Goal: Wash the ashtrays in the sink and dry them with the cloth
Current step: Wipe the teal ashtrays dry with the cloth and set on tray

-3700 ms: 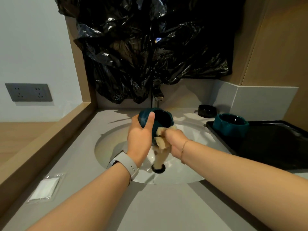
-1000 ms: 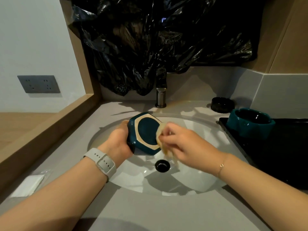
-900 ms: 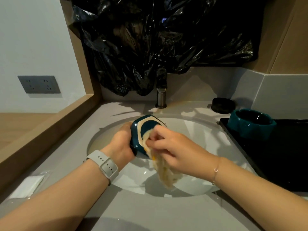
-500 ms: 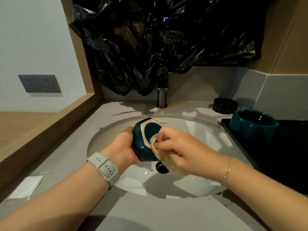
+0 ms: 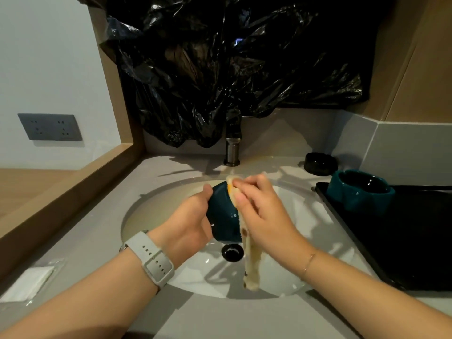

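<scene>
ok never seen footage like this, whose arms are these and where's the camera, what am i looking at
No machine here: a person wears a camera on their head, looking down at their own arms over a sink. The left hand grips a teal ashtray above the basin. The right hand presses a pale cloth against it; the cloth's tail hangs toward the drain. To the right, a second teal ashtray sits on a black tray, with a black ashtray on the counter behind.

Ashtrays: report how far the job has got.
Possibly done: one teal ashtray stands on the black tray. In hand: left hand grips another teal ashtray over the sink; right hand wipes it with the cloth. Maybe left: black ashtray.
</scene>
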A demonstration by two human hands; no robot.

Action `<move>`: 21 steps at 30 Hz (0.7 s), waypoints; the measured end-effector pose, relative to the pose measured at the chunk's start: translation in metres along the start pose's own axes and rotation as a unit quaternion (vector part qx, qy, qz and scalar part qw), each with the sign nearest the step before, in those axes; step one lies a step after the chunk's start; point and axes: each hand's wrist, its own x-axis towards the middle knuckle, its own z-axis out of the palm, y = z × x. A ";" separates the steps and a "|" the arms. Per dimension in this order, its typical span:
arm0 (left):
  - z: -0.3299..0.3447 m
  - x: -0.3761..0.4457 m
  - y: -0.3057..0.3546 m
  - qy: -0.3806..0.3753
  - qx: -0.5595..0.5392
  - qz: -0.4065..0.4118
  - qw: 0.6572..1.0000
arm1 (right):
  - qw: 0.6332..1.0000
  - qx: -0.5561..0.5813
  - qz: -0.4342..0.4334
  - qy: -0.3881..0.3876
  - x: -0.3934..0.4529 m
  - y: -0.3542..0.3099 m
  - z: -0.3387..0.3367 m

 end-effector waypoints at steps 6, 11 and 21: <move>0.013 -0.013 -0.013 -0.002 0.122 0.082 0.989 | 0.980 0.124 0.149 -0.043 0.020 0.003 0.005; 0.014 -0.024 -0.008 -0.007 0.039 0.071 0.997 | 0.993 0.043 0.002 -0.108 0.001 -0.004 0.010; 0.015 -0.028 -0.011 0.005 0.179 0.116 0.977 | 0.971 0.166 0.158 -0.069 0.006 -0.009 0.003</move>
